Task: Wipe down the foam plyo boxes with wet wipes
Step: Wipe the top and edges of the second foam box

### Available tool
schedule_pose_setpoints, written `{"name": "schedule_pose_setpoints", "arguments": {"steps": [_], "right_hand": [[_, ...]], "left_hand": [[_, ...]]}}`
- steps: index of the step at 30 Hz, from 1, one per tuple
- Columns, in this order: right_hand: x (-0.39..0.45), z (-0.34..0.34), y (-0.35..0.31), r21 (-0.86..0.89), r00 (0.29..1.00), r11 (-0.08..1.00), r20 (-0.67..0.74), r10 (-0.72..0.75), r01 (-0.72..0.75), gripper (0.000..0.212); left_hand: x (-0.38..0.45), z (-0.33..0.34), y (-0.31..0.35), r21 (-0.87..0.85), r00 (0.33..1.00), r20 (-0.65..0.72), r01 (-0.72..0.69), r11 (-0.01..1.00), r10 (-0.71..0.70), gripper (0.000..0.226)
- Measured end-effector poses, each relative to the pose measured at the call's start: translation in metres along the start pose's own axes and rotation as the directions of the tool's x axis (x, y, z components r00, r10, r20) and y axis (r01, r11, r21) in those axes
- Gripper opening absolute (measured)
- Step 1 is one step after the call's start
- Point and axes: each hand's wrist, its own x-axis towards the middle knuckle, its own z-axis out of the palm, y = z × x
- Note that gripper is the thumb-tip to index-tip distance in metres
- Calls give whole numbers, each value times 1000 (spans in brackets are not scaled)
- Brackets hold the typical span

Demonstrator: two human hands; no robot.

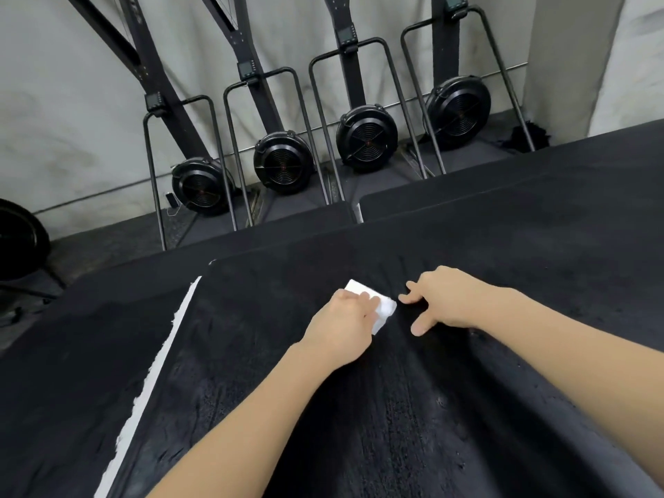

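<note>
A large black foam plyo box (395,407) fills the lower part of the head view, its top surface streaked and damp-looking. A folded white wet wipe (384,310) lies on that top. My left hand (345,325) presses on the wipe with its fingers laid over it. My right hand (449,300) rests on the box just to the right of the wipe, fingers spread and touching the black cover, which is slightly wrinkled there. A torn white strip (158,368) runs along the box's left edge.
More black boxes (503,188) lie side by side beyond, with a gap (357,212) between two of them. Several black ski-erg machines with round fans (284,163) stand against the pale wall. A dark weight plate (18,239) sits at the far left.
</note>
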Motion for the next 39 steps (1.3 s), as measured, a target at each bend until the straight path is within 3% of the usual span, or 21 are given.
{"name": "schedule_pose_setpoints", "arguments": {"steps": [8, 13, 19, 21, 25, 28, 31, 34, 39], "right_hand": [[20, 12, 6, -60, 999, 998, 29, -21, 23, 77], [30, 12, 4, -112, 998, 993, 53, -39, 45, 75], [30, 12, 4, -114, 997, 992, 55, -47, 53, 74], [28, 10, 5, -124, 997, 991, 58, -46, 53, 74], [23, 12, 6, -74, 998, 996, 41, -40, 43, 73], [17, 18, 8, -80, 998, 996, 44, -42, 45, 71], [17, 19, 10, 27, 1000, 1000, 21, -8, 7, 58], [18, 15, 6, 16, 1000, 1000, 22, -9, 9, 57], [13, 8, 2, -87, 997, 995, 64, -40, 46, 72]], "left_hand": [[99, -29, -17, 67, 993, 33, 108, 992, -111, 40], [148, -45, -21, 52, 990, -24, 141, 989, -140, 23], [195, -43, -38, -19, 967, -79, 242, 970, -242, 42], [195, -40, -34, -57, 976, -61, 205, 977, -208, 35], [157, -35, -17, -187, 1000, -4, 5, 982, -6, 29], [126, -18, -14, -151, 993, 2, -115, 982, 117, 27], [89, -2, -19, -157, 975, 30, -211, 965, 218, 28], [84, 5, -28, -189, 970, 1, -240, 952, 245, 22], [142, -7, -29, -138, 994, -50, -99, 985, 93, 33]]}}
